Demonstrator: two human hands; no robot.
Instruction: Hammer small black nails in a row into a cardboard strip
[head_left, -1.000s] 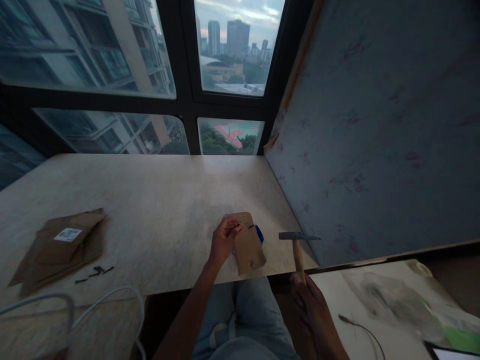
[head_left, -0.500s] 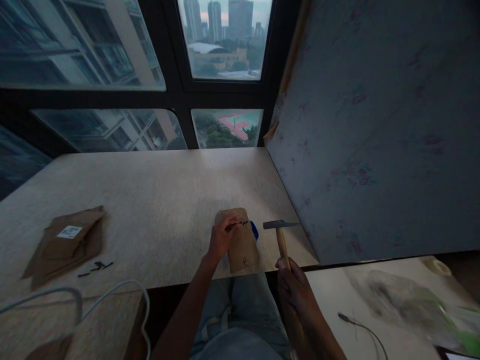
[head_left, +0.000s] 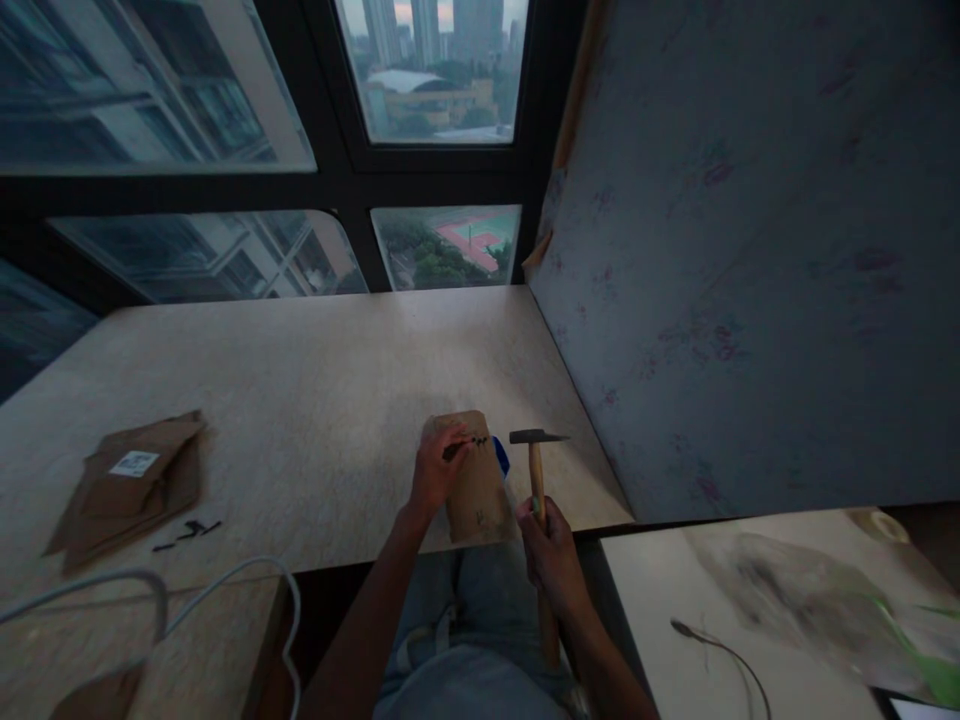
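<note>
A small brown wooden piece (head_left: 477,490) lies near the front edge of the pale table (head_left: 315,400), with something blue (head_left: 501,456) showing at its right side. My left hand (head_left: 437,468) rests on the piece's upper left, fingers pinched on a small dark nail (head_left: 471,442). My right hand (head_left: 550,556) grips the wooden handle of a hammer (head_left: 535,470). The hammer stands upright, and its dark metal head (head_left: 537,437) hangs just right of the nail.
A stack of brown paper packets (head_left: 127,480) with a white label lies at the table's left, with several loose dark nails (head_left: 187,530) beside it. A white cable (head_left: 225,590) loops at the lower left. A tall grey board (head_left: 750,250) leans at the right. Windows stand behind.
My right hand has brought the hammer left, from the table's right edge to beside the nail. The left hand keeps pinching the nail on the wooden piece. The camera tilted down slightly.
</note>
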